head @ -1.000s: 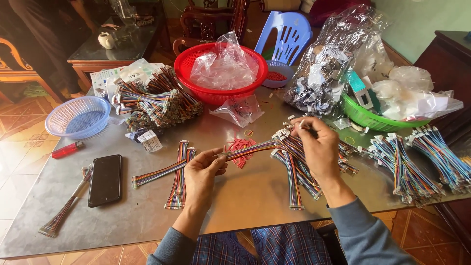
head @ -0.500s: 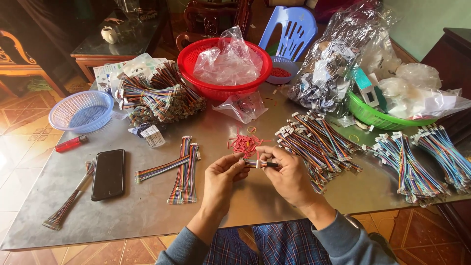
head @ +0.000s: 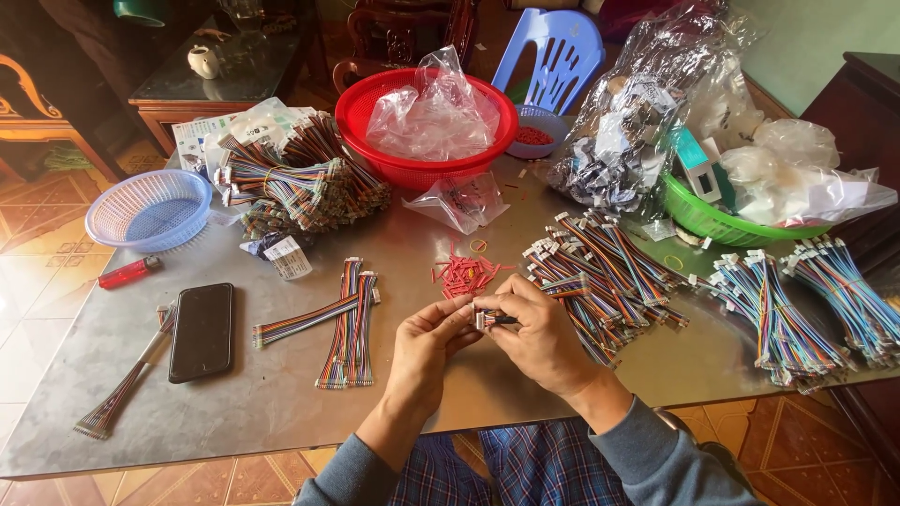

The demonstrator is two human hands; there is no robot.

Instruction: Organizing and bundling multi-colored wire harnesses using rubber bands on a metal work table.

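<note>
My left hand (head: 424, 354) and my right hand (head: 537, 331) meet above the near middle of the grey table (head: 234, 412). Between their fingertips they pinch a small white connector with multicoloured wires (head: 489, 319). A scatter of small red pieces (head: 462, 274) lies just beyond my hands. A pile of multicoloured ribbon cables with white plugs (head: 600, 272) lies right of my right hand. A few flat ribbon cables (head: 345, 319) lie to the left of my left hand.
A red basket with a clear bag (head: 424, 122), a blue basket (head: 148, 208), a green basket (head: 722, 223), big cable heaps (head: 291, 178) and more cable bundles (head: 806, 300) ring the table. A black phone (head: 201, 330), a red lighter (head: 129, 273) and a blue plastic chair (head: 553, 47) are also there.
My right hand left the cable pile at the right and came back to the middle, where both hands now hold one connector end close together.
</note>
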